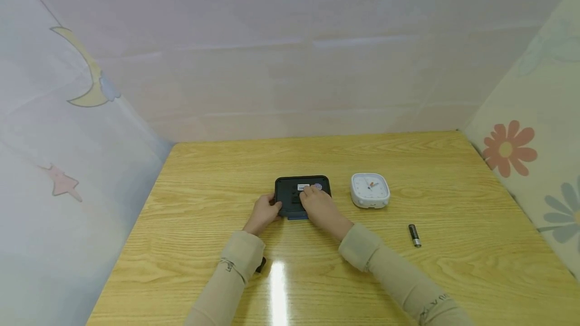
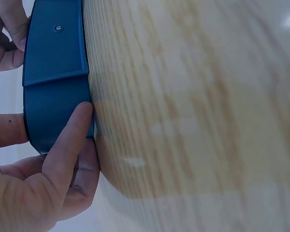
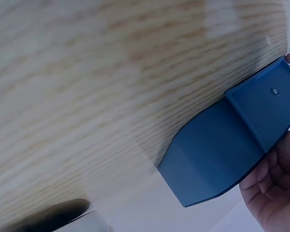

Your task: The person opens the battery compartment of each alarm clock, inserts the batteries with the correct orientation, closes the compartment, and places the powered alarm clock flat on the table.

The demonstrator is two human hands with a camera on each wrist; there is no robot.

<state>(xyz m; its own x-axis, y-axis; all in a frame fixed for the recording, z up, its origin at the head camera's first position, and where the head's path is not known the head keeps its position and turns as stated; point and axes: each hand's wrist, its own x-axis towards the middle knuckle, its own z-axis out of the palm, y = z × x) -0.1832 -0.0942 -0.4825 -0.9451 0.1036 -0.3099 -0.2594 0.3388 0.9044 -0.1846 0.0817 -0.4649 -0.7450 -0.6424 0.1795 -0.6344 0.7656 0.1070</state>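
A flat rectangular device with a black back and blue sides lies back-up on the wooden table, stickers on its back. In the left wrist view its blue side shows a raised panel with a screw. My left hand grips the left end, thumb at the upper edge and fingers along the side. Over the middle of the back, my right hand has its fingers bent, fingertips at a small recessed part. I cannot tell whether they pinch anything there. The right wrist view shows these curled fingers behind the device's edge.
A white alarm clock stands right of the device, face up. Nearer the front right lies a black-and-silver battery. A small black object shows partly from behind the left sleeve. Printed cloth walls border the table at the back and sides.
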